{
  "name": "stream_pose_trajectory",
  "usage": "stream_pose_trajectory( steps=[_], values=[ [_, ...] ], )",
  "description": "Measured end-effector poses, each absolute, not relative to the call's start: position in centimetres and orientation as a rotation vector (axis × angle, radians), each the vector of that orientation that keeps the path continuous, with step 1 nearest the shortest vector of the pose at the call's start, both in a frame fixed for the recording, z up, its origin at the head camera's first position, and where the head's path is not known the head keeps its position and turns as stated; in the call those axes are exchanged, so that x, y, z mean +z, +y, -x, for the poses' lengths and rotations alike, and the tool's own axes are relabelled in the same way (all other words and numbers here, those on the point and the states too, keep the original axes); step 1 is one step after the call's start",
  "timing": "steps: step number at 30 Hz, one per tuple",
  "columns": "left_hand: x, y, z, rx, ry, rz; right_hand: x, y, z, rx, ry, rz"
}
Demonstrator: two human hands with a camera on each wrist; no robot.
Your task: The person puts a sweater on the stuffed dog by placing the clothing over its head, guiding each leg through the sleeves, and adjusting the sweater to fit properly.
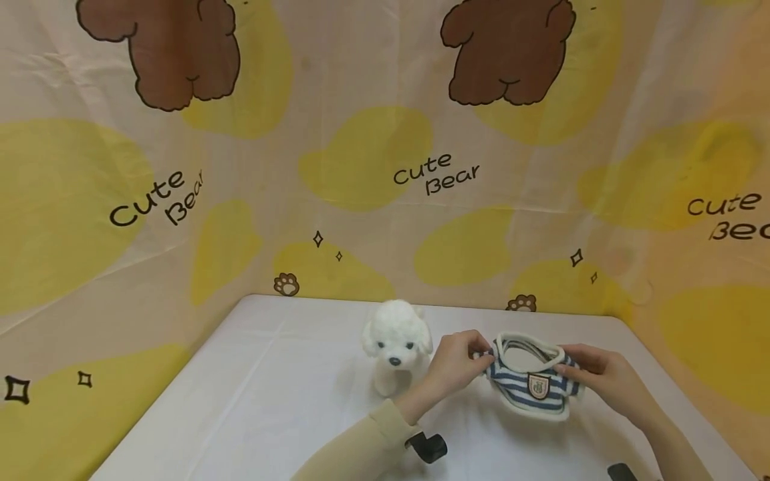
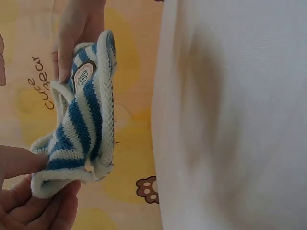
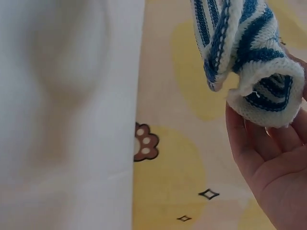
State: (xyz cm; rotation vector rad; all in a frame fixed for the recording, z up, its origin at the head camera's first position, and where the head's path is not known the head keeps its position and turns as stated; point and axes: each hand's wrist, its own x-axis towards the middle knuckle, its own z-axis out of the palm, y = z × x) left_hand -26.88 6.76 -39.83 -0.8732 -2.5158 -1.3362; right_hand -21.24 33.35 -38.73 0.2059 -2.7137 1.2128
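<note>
A small knitted sweater (image 1: pixel 523 394) with blue and white stripes and a badge on its front is stretched between both hands, above the table. My left hand (image 1: pixel 458 361) pinches one sleeve between thumb and fingers; the left wrist view shows that sleeve (image 2: pixel 67 160) with its white cuff. The other sleeve is held by my right hand (image 1: pixel 607 377), thumb in front and fingers behind. In the right wrist view the open cuff (image 3: pixel 268 115) faces the camera above the fingers. Left of the hands stands a white plush dog (image 1: pixel 397 341), facing forward and partly behind the left forearm.
A white-covered table (image 1: pixel 252 387) lies below the hands. Behind it and at the sides hangs a cloth (image 1: pixel 355 174) printed with bears, yellow patches and lettering. Black straps or mounts (image 1: pixel 428 446) sit at the wrists.
</note>
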Motion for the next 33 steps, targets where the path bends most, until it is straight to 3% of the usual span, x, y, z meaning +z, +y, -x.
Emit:
stream_pose_trajectory(
  steps=[15,33],
  values=[
    [-33.9,1.6,26.3,-1.349,-2.231,0.934,-34.5,28.9,22.0,1.281,-2.507,-0.415],
    [-31.6,-5.7,26.9,-1.306,-2.089,0.704,-31.1,21.1,26.1,1.444,-2.444,-0.604]
  ],
)
